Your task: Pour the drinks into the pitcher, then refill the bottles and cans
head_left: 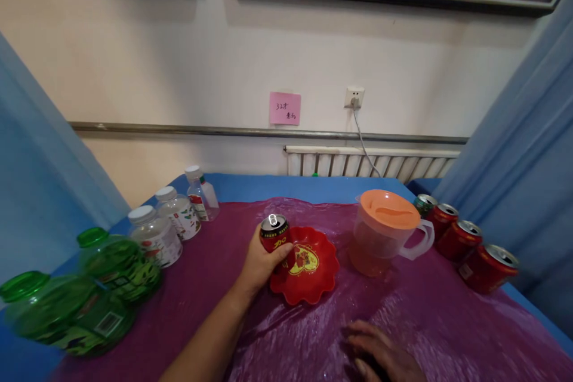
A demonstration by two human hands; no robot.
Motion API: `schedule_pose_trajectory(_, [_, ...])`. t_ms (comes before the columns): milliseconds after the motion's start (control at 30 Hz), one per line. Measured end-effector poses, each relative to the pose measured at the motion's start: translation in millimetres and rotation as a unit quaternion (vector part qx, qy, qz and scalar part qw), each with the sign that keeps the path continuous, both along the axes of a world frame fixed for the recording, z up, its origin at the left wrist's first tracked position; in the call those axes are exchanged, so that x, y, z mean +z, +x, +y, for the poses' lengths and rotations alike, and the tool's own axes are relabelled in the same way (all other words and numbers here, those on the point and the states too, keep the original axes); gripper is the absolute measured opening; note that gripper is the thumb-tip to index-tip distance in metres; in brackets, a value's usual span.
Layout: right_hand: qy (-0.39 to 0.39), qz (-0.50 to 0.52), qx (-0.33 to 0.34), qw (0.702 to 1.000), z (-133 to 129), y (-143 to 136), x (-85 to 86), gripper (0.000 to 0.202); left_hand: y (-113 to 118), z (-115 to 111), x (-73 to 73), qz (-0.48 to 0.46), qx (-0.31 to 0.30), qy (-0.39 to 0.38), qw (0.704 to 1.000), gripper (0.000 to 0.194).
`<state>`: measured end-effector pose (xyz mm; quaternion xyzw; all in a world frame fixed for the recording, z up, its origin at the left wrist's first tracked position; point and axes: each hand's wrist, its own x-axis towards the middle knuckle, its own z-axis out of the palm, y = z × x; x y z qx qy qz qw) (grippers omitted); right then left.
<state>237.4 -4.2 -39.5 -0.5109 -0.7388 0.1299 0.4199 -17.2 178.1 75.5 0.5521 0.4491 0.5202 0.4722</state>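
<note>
The left hand [258,264] wraps its fingers round the black-topped can [274,241], likely to steady it, the red dish [329,267] just right of them, while the right hand [381,351] looks empty, loosely spread.

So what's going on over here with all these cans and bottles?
Someone's left hand is holding a red can at the left side of a red wavy-edged dish. I can't tell if the can touches it. The right hand is blurry, near the front of the purple sheet, with nothing seen in it. A pitcher with an orange lid stands right of the dish. Four more cans are at the far right, and five bottles line the left.
</note>
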Motion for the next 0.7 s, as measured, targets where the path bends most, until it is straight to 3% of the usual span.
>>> schedule_pose_trajectory(200, [0.061,-0.030,0.013,0.998,12,3,26.7,0.022,-5,-5,-11.7,0.042,-0.042,0.027,0.998,0.061])
schedule_pose_trajectory(333, [0.068,-0.021,-0.013,0.997,15,-5,25.7,0.024,-8,-13,-8.1,0.080,-0.093,0.062,0.990,0.062])
schedule_pose_trajectory(533, [0.081,-0.025,-0.007,0.996,25,-8,21.8,0.025,-4,-26,0.4,0.117,-0.121,0.073,0.983,0.063])
schedule_pose_trajectory(700, [0.126,-0.019,-0.069,0.989,25,6,26.1,0.024,2,-23,-12.6,0.139,-0.087,0.064,0.984,0.063])
